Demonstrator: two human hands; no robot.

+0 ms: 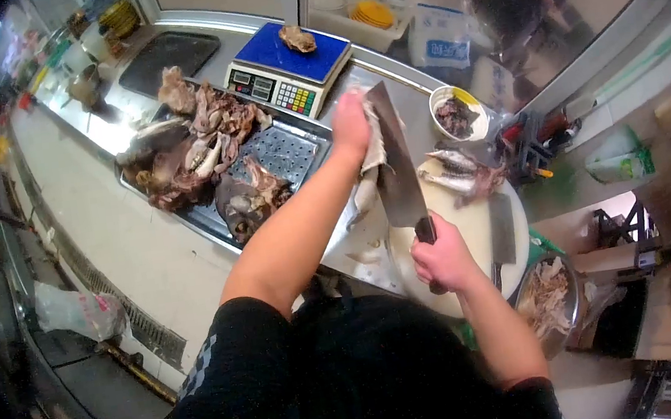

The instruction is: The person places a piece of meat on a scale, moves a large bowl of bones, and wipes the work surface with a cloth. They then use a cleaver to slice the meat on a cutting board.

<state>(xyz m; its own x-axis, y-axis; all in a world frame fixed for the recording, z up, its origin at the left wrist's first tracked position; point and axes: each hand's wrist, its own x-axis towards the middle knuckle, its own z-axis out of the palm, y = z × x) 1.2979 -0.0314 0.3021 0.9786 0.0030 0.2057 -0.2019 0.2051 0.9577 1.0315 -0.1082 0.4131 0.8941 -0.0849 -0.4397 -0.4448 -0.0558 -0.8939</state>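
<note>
My right hand (443, 256) is wrapped round the dark handle of a large cleaver (400, 171), its blade raised over the left edge of the round cutting board (451, 215). At the left side of the blade, my left hand (352, 127) is closed on a pale cloth (374, 132) that lies against the metal. A second cleaver (503, 230) rests on the board's right side. Pieces of meat (462, 172) lie at the board's back. To the left, a perforated metal tray (281, 153) holds a heap of cooked-looking meat (192, 148).
A scale (287, 67) with a blue top bears one small piece of meat (297, 39). Behind the board stands a white bowl (472, 119) of dark scraps. A metal bowl (573, 305) of pale pieces is at the right. A black tray (168, 60) lies at the back left.
</note>
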